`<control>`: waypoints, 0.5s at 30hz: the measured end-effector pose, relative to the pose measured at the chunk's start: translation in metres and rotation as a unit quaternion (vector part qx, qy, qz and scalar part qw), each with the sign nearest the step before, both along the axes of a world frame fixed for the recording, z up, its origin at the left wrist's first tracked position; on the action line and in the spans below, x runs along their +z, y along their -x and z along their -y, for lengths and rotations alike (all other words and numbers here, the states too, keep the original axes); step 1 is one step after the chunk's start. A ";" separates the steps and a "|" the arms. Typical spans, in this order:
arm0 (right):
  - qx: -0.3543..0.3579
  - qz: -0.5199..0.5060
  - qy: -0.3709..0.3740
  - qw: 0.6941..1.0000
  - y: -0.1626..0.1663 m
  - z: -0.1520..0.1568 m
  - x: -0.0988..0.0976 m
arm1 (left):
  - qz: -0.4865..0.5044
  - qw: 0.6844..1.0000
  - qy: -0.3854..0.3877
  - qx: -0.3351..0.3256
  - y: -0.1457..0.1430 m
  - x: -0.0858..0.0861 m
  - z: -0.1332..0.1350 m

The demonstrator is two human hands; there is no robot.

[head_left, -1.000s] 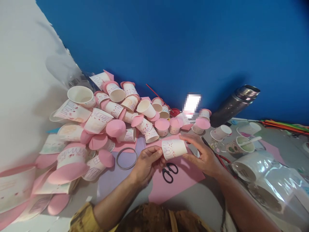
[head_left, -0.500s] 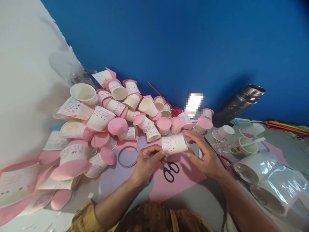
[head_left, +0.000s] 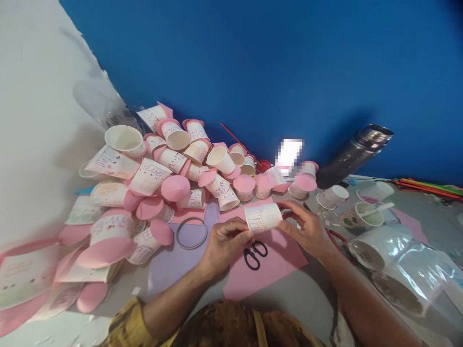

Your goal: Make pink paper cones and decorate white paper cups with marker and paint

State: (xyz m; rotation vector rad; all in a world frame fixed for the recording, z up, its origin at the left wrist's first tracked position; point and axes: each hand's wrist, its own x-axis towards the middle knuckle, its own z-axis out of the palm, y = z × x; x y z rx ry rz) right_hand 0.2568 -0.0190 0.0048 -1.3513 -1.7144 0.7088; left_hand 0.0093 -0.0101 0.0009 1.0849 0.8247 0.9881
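A white paper cup point(head_left: 263, 217) with purple and red drawings lies sideways in the air between my two hands. My left hand point(head_left: 226, 240) pinches its left end between thumb and fingers. At the cup's right end, my right hand point(head_left: 304, 225) grips with thumb below and fingers above. Beneath the cup lies a sheet of pink paper point(head_left: 267, 274). Black-handled scissors point(head_left: 252, 260) rest on that sheet, their blades hidden. A metal ring point(head_left: 191, 247) sits on purple paper point(head_left: 164, 260) to the left of my left hand.
Decorated cups with pink paper tops point(head_left: 150, 176) are heaped on the left and back. At right stand a dark flask point(head_left: 349, 156), loose cups point(head_left: 333, 196) and plastic-wrapped cups point(head_left: 401, 270). Red-handled scissors point(head_left: 336, 237) lie behind my right wrist. A blue wall point(head_left: 253, 72) rises behind.
My right hand has closed in on the cup's right end and now grips it. The cup has turned slightly, showing more of its purple drawing.
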 end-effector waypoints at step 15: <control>-0.013 -0.053 0.010 0.998 0.002 -0.001 -0.004 | 0.172 0.936 0.303 -0.054 -0.002 -0.006 -0.005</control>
